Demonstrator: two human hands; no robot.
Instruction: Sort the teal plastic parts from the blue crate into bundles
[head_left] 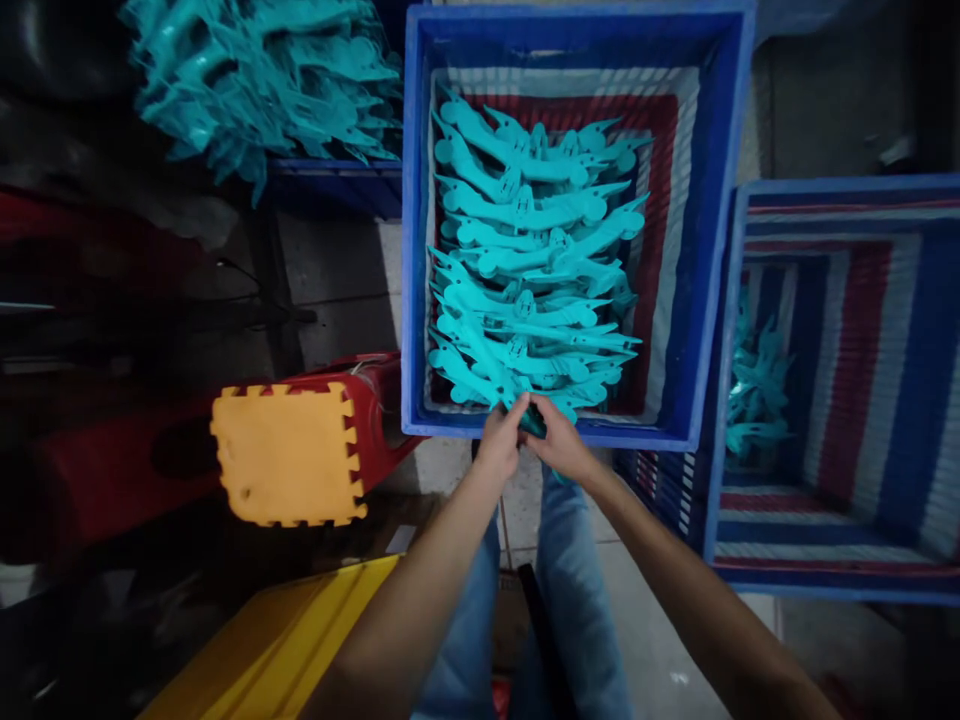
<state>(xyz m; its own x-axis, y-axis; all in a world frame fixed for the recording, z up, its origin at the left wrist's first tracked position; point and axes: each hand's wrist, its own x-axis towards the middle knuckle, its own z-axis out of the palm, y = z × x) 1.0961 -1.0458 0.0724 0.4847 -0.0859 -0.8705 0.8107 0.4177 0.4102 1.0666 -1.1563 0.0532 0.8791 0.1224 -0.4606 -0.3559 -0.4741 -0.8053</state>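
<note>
My left hand point(501, 440) and my right hand point(561, 440) meet at the near rim of a blue crate point(720, 230). Both are closed, fingertips together, around a turquoise plastic part point(533, 421) that they mostly cover. Its exact outline cannot be made out. Inside the crate, just beyond my fingers, several layered turquoise plastic parts point(525, 210) lie in rows, each long and curved with pointed ends and rounded lobes. A striped red, white and blue sheet point(660, 200) lines the crate.
A second blue crate point(946, 590) on the right holds a few turquoise pieces point(757, 385). At upper left, a large turquoise heap point(262, 85) overhangs another blue crate point(337, 185). An orange foam mat point(289, 455) covers a red stool point(379, 405). A yellow panel point(285, 640) stands at lower left.
</note>
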